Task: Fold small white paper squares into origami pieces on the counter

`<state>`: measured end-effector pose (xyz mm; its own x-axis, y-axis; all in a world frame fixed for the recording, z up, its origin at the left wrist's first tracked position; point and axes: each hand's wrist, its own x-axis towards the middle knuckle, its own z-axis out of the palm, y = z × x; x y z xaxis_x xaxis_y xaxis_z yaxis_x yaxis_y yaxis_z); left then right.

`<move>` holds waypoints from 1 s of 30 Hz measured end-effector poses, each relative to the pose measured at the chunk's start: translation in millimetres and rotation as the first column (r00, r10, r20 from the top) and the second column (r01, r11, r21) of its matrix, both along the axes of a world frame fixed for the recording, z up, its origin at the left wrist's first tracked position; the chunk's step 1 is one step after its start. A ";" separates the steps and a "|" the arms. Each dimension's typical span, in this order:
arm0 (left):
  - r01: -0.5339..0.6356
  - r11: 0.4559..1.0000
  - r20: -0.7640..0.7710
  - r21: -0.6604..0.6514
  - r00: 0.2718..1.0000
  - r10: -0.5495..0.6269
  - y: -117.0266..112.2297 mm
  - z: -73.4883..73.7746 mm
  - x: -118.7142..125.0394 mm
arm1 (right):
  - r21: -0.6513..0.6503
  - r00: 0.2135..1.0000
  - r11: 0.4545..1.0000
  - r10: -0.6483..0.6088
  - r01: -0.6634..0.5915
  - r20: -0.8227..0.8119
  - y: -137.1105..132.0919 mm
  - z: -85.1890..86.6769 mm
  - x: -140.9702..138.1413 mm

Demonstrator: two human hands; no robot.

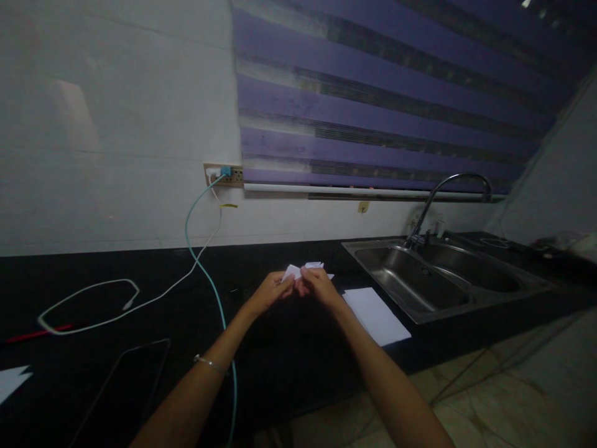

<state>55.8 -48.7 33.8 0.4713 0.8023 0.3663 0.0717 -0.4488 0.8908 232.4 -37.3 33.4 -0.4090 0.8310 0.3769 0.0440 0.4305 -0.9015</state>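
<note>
A small folded piece of white paper (291, 271) is pinched between my two hands above the dark counter. My left hand (273, 290) grips its left side, with thumb and fingers closed. On the other side my right hand (319, 285) closes on the same paper, thumb on top. More white paper (314, 265) shows just behind my right hand; whether it joins the held piece I cannot tell. To the right of my right forearm lies a stack of white paper sheets (377, 316), flat on the counter.
A steel double sink (420, 315) with a curved faucet (422, 214) is at the right. A teal cable (215, 289) and a white cable (158, 300) run from the wall socket (236, 177) across the counter (289, 367). A dark flat device (125, 392), a red pen-like item (40, 333) and paper (12, 381) lie left.
</note>
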 end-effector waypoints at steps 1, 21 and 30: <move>0.002 1.000 -0.012 -0.003 1.000 -0.002 0.0 -0.4 1.0 | 0.007 1.000 1.000 0.001 -0.001 0.001 -0.1 0.3 0.9; -0.045 0.995 0.045 -0.086 0.998 0.049 -2.5 0.4 2.6 | 0.066 0.993 0.993 -0.104 0.100 0.052 6.5 -0.4 4.2; 0.079 0.967 0.152 -0.240 0.987 -0.043 0.1 -2.1 1.4 | 0.008 0.998 0.999 0.040 -0.040 0.046 0.6 3.2 1.6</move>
